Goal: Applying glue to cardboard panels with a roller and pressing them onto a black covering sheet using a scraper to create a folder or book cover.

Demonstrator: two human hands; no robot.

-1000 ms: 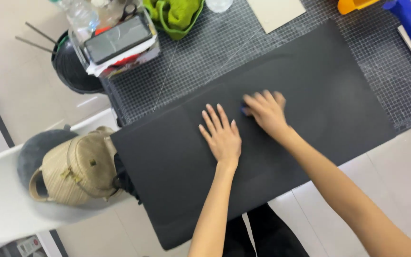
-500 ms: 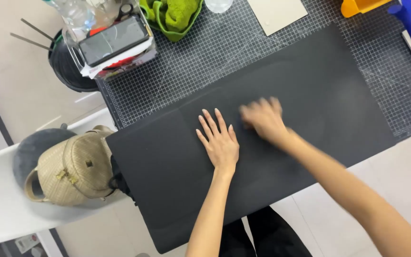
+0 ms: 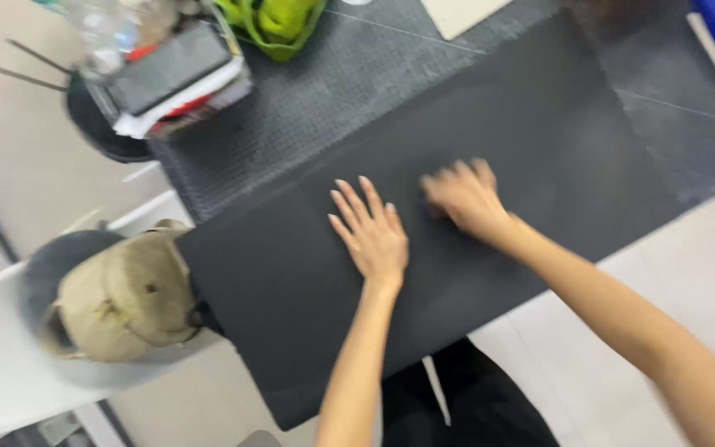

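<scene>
black sheet (image 3: 490, 165) under flat, spread left hand (image 3: 374, 236); blurred right hand (image 3: 461, 197), fingers' state unclear.

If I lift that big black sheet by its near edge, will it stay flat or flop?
The black sheet probably bends rather than folds: its end overhangs the cutting mat without drooping much. It looks thin, so likely light. Left hand lies flat on it; the right hand is blurred.

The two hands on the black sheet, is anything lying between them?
In the head view, only a bare strip of the black sheet separates the flat left hand from the blurred right hand; nothing lies between them.
</scene>
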